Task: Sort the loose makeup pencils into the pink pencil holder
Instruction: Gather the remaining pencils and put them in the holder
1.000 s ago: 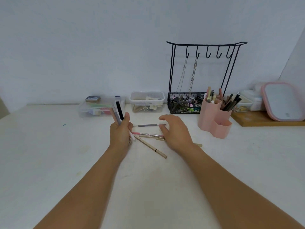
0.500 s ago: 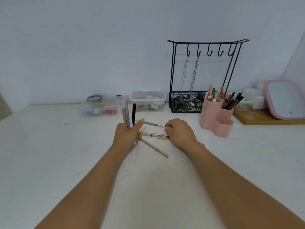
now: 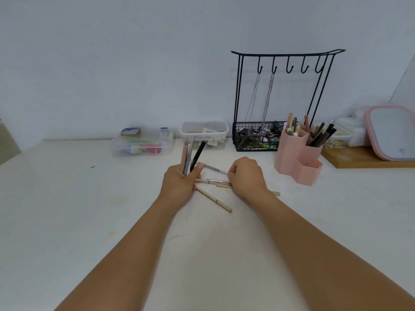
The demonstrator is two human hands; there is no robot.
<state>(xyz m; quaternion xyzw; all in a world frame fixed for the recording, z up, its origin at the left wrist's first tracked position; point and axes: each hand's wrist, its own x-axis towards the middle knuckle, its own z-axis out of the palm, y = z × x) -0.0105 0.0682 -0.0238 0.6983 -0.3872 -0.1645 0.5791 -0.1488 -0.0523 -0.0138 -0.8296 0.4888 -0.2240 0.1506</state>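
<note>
Slim pencils (image 3: 214, 182), beige, pink, grey, strewn on bench (image 3: 67, 209). Left hand (image 3: 179, 185) grip fisted round upright bunch (image 3: 190, 158); right hand (image 3: 246, 178) grip pinching grey pencil (image 3: 213, 169).

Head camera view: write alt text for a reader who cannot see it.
The left hand grips a bundle of makeup pencils upright while the right hand pinches a grey pencil among loose ones on the white table. The pink pencil holder stands to the right.

Left hand (image 3: 179, 184) fisted upright; right hand (image 3: 246, 177) palm-down, fingers (image 3: 232, 172) curled
</note>
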